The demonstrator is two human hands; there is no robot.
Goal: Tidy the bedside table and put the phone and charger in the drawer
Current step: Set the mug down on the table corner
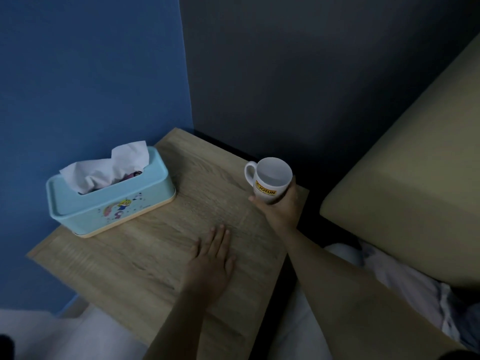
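Nearest, and largest in play: bedside table [145, 276], pale wood top, bare but for two things; no phone, charger or drawer in view, so whereabouts of those cannot be told; tissue box [109, 201], light blue, at the far left edge against the blue wall, a tissue sticking up; left hand [211, 258] flat on the wood, fingers released and spread, holding nothing; right hand [279, 203] clenched round the lower body of the white mug [268, 178] at the far right corner, handle turned left; likely rigid, smooth, breakable, fairly light; best gripped round the body or by the handle.
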